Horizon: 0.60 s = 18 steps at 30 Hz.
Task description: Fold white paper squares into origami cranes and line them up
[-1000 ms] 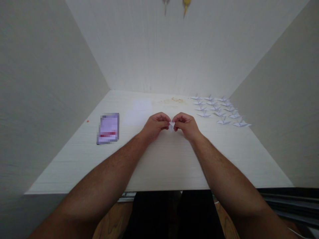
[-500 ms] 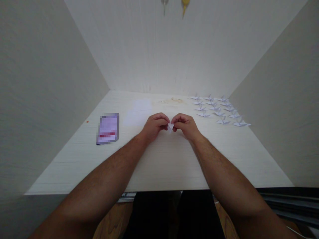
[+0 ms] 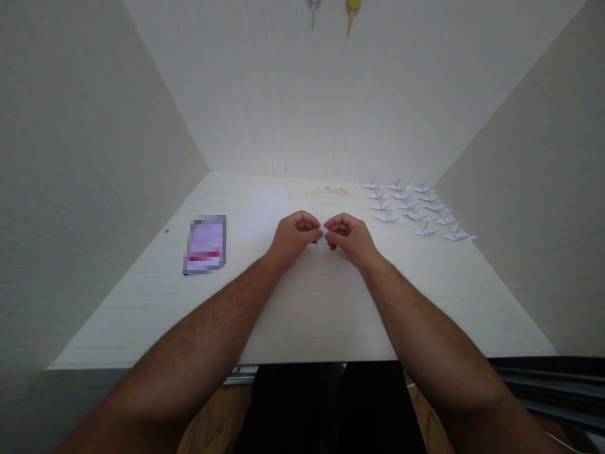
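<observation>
Over the middle of the white table, a small piece of folded white paper (image 3: 319, 246) sits between my two hands, its lower tip pointing toward me. My left hand (image 3: 297, 234) pinches it from the left with thumb and forefinger. From the other side, the curled fingers of my right hand (image 3: 350, 237) close on its right edge. The fingertips cover most of the paper, so its exact folds cannot be made out. Off to the right stand several white paper cranes (image 3: 424, 232) in rows.
Flat white paper sheets (image 3: 262, 214) lie behind my left hand. At the left is a blurred purple-and-white packet (image 3: 206, 244), with a small orange spot (image 3: 167, 231) beyond it. Pale walls enclose the table (image 3: 321, 315) at the back and sides. A yellow pointed object (image 3: 350, 16) hangs on the back wall.
The folded paper has turned and shows narrower now. My left thumb has shifted over it, and my right fingers have loosened slightly; both hands stay in nearly the same place.
</observation>
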Tool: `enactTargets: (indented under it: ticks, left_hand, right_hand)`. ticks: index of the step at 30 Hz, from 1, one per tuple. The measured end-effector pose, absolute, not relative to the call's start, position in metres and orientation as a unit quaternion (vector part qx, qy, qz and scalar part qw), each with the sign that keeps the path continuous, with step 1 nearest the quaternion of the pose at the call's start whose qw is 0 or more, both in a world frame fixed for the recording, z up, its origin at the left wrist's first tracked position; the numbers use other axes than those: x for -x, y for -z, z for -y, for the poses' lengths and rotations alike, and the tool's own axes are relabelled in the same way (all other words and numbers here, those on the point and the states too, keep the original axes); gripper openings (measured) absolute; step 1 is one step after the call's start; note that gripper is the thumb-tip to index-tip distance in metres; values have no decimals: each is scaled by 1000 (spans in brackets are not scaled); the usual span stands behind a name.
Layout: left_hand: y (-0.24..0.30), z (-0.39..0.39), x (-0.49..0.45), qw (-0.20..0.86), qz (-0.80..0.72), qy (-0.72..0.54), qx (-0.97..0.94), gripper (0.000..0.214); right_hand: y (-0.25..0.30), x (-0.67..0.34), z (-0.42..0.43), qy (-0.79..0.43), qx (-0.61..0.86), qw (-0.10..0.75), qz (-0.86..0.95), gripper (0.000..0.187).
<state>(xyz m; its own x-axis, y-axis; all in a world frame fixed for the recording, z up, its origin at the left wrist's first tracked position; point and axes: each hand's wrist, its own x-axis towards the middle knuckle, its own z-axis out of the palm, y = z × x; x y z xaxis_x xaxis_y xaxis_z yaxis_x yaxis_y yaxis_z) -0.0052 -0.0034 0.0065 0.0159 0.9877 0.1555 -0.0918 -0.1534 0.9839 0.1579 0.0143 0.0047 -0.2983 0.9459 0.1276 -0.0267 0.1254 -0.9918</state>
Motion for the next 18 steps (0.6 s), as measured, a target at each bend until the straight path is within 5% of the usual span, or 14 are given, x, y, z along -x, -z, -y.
enactTargets:
  ticks: [18]
  left_hand:
    - [-7, 5, 0, 439, -449, -591, -507, 24]
  right_hand:
    - [-4, -153, -11, -448, 432, 471, 626, 14]
